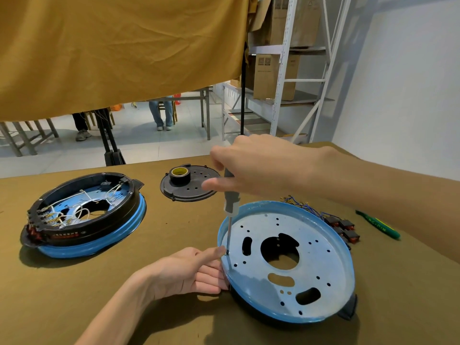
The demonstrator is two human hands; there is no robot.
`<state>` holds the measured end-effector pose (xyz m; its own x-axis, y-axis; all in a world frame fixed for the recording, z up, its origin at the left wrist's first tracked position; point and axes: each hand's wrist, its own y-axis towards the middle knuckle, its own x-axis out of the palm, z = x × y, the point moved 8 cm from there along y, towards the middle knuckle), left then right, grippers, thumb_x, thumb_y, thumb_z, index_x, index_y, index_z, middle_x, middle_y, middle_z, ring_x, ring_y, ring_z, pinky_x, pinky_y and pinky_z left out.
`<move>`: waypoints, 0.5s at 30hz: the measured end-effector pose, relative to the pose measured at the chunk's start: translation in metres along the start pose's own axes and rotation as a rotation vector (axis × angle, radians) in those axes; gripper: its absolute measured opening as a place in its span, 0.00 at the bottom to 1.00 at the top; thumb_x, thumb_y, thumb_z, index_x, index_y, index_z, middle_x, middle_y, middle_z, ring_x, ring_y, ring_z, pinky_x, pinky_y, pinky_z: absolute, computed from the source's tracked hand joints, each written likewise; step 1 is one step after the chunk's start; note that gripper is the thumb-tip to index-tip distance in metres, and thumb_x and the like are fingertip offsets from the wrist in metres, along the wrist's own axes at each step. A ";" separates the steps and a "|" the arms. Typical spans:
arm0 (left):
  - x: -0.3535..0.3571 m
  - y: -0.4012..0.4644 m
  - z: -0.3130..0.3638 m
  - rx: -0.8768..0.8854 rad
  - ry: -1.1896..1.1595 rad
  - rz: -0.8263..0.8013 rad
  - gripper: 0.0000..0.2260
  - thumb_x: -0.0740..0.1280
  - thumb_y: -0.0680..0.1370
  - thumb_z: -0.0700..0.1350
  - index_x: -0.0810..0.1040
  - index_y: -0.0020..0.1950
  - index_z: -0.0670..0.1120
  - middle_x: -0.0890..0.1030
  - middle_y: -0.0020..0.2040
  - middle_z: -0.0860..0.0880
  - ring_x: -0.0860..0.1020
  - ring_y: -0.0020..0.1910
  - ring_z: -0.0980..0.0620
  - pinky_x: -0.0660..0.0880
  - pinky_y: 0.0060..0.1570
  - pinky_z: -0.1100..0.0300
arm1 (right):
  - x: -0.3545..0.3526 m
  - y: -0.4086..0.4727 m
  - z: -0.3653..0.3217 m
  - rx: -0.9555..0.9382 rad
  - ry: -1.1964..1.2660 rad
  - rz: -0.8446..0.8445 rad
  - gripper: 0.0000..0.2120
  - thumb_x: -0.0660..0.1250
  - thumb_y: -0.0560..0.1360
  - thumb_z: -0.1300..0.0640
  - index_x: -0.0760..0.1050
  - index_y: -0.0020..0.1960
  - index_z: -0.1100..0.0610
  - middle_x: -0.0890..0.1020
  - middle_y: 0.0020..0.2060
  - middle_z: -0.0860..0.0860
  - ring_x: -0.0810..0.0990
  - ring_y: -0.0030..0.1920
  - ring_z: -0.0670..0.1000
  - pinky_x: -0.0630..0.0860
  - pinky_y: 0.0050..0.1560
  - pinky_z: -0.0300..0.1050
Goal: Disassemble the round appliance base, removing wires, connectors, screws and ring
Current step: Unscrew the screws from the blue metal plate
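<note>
We see the round base (298, 265), blue-rimmed, lying near the front right of the surface (74, 282). Our right hand (254, 165) grips a screwdriver (230, 207), its tip at the rim's left edge. Our left hand (189, 270) holds that rim, thumb beside the tip. A second wired base (84, 215) sits well apart at left.

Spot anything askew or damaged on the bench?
Nothing damaged. The blue base sits tilted, its left rim raised and steadied by the left hand while the right hand works a screwdriver there. Looks deliberate.
</note>
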<state>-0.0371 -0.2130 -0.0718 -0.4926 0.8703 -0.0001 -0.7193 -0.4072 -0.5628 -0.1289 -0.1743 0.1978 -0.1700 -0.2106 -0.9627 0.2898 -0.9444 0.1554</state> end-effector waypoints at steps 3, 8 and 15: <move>0.001 -0.001 0.001 0.002 -0.012 -0.010 0.51 0.82 0.50 0.72 0.81 0.62 0.39 0.86 0.56 0.39 0.86 0.56 0.45 0.82 0.53 0.56 | 0.006 -0.001 0.006 0.006 0.340 -0.127 0.13 0.69 0.79 0.44 0.73 0.59 0.49 0.81 0.39 0.43 0.81 0.40 0.45 0.80 0.42 0.48; 0.004 -0.005 0.003 0.012 -0.040 -0.027 0.49 0.82 0.52 0.71 0.82 0.62 0.39 0.86 0.57 0.39 0.85 0.57 0.45 0.82 0.54 0.56 | 0.011 -0.007 0.005 -0.024 0.524 -0.207 0.19 0.73 0.75 0.47 0.70 0.62 0.44 0.83 0.43 0.44 0.81 0.42 0.48 0.78 0.41 0.50; 0.009 -0.011 0.008 0.034 -0.084 -0.049 0.45 0.82 0.55 0.70 0.84 0.60 0.39 0.86 0.58 0.38 0.85 0.58 0.44 0.82 0.56 0.55 | 0.012 -0.001 0.018 0.092 0.366 -0.105 0.14 0.68 0.80 0.42 0.73 0.58 0.51 0.81 0.41 0.46 0.81 0.42 0.48 0.81 0.44 0.50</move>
<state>-0.0373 -0.2033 -0.0591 -0.4949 0.8635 0.0971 -0.7591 -0.3753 -0.5319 -0.1480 -0.1807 0.1904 0.1575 -0.0238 -0.9872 0.2002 -0.9782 0.0556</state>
